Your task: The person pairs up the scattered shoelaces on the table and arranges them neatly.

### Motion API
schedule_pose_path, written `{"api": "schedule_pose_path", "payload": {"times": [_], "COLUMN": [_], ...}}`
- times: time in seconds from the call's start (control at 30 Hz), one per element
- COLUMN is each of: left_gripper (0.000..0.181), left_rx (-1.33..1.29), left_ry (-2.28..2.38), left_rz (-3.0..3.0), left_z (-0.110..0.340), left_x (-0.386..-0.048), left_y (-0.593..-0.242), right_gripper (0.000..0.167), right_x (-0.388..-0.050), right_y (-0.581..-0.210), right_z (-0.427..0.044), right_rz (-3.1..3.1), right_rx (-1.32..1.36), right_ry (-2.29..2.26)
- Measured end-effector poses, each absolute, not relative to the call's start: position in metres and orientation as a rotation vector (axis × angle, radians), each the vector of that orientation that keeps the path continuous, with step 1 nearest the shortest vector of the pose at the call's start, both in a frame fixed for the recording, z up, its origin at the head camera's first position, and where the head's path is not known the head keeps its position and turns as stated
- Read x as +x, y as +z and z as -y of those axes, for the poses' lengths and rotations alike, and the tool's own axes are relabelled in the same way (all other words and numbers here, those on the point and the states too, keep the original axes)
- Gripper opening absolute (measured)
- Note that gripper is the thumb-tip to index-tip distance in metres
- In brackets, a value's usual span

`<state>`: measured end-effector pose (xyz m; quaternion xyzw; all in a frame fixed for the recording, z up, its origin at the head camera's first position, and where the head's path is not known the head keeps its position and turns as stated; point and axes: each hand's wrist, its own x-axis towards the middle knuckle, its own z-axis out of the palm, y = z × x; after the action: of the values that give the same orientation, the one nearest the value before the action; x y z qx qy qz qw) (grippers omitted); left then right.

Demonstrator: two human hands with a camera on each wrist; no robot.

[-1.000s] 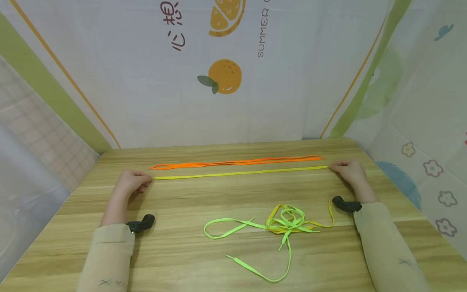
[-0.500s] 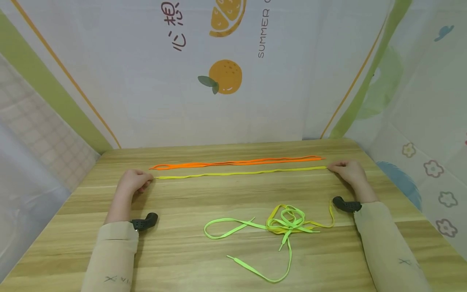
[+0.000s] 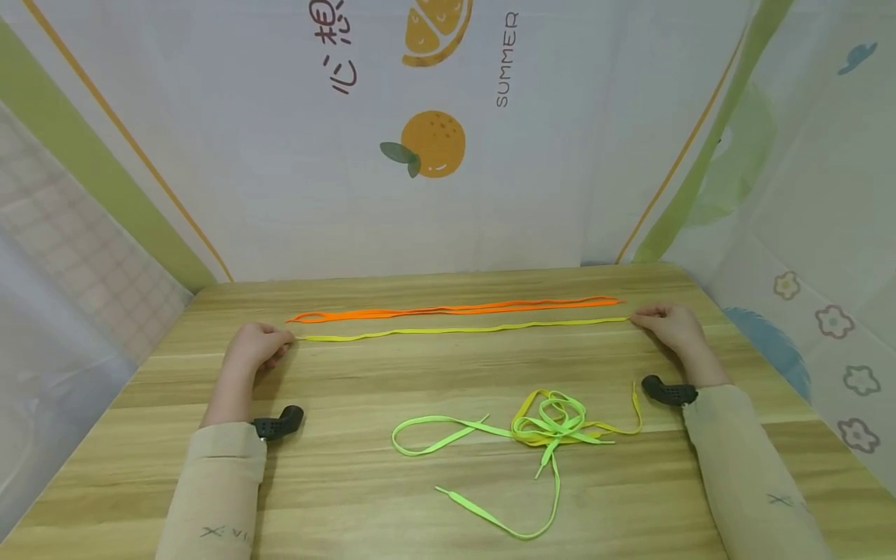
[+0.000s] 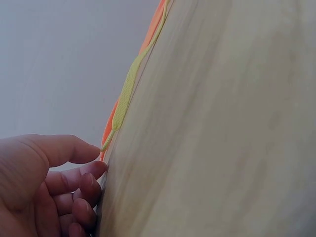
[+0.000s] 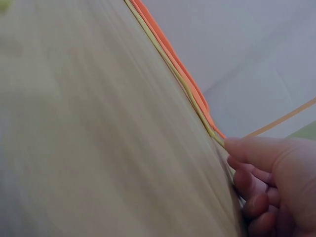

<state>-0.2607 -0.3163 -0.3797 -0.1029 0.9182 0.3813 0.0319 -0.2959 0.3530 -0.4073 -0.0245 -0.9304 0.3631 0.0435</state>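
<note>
Slackened the yellow lace (image 3: 441, 330) just nearside of the orange lace (image 3: 378, 313), probably onto the counter (image 3: 336, 467); pinched it endwise with left hand (image 3: 256, 347) and right hand (image 3: 670, 327), so not yet released.

free room separates yellow lace (image 3: 462, 330) from obstructing tangled laces (image 3: 558, 433).

The word "SUMMER" (image 3: 507, 59) is printed sideways on the backdrop cloth (image 3: 532, 187), upper centre of the frame. The characters "心想" (image 3: 334, 47) are printed farther left, clipped by the top edge. Dark sleeve marks (image 3: 788, 500), lower right and lower left, cannot be read.
</note>
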Motion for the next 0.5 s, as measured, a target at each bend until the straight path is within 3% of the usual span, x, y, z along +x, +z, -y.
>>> {"api": "schedule_pose_path", "payload": {"times": [0.5], "left_gripper": [0.034], "left_rx": [-0.304], "left_ry": [1.184], "left_rz": [-2.836], "left_z": [0.3159], "left_x": [-0.2608], "left_y": [-0.3806], "right_gripper": [0.053], "right_x": [-0.2949], "right_y": [-0.4102], "right_z": [-0.3611], "right_rz": [2.774], "right_rx": [-0.026], "right_ry": [1.337]}}
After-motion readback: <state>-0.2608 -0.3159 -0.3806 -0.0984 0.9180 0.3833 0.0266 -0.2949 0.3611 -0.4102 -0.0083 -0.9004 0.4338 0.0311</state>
